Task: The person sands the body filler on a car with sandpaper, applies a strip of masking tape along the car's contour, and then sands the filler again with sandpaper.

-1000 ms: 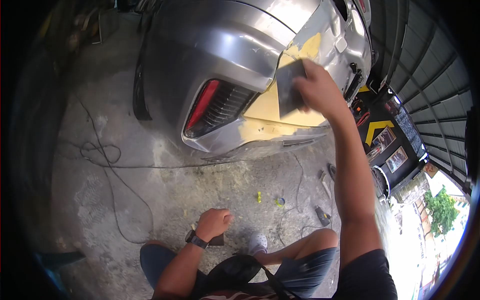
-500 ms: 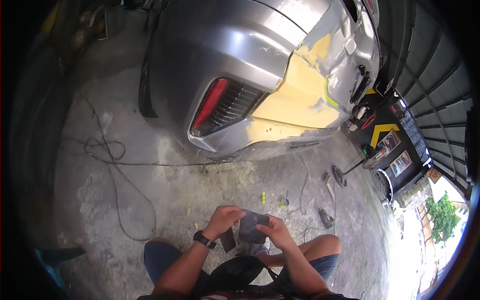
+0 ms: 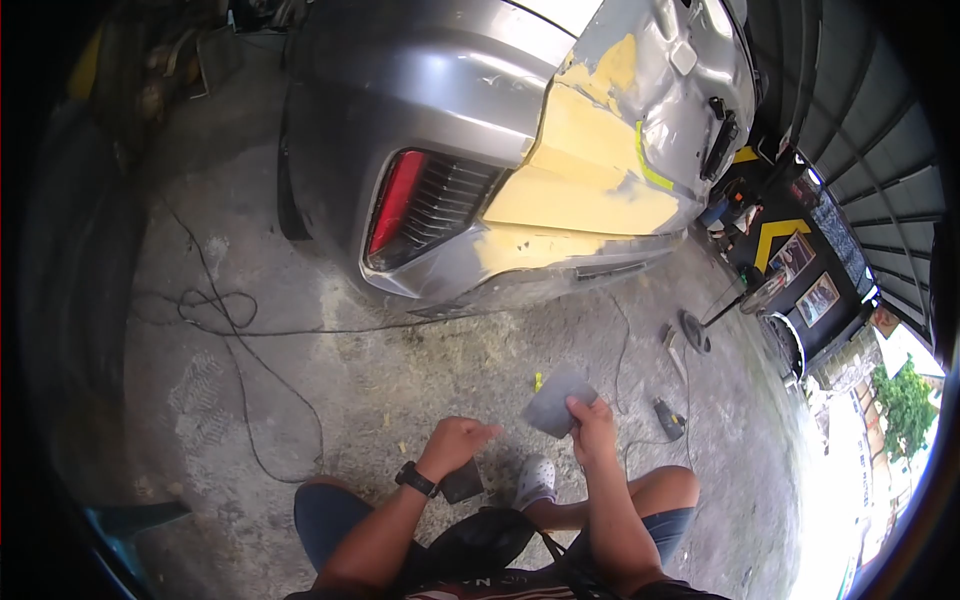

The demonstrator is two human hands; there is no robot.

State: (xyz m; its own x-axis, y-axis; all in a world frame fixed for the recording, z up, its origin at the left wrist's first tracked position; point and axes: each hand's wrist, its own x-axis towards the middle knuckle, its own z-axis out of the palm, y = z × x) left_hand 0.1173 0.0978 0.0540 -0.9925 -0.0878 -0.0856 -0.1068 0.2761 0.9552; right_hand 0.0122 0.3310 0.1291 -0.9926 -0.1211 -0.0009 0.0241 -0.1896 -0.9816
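Observation:
My right hand pinches a dark grey sheet of sandpaper along its right side, thumb on top. The sheet is tilted and held above the floor, apart from my left hand. To its left, my left hand is closed with thumb and fingers together, a black watch on the wrist; anything inside it is hidden. Just below that hand shows a dark flat piece; whether the hand touches it I cannot tell. Ahead is a silver car's rear corner with yellowish filler beside the red tail light.
A thin black cable loops over the concrete floor at left. A corded tool lies at right, near a stand with a round base. A small yellow item is partly behind the sheet. My knees flank a white clog.
My left hand has let go of the sandpaper. My right hand has carried it up and to the right, turning it. The view has shifted slightly.

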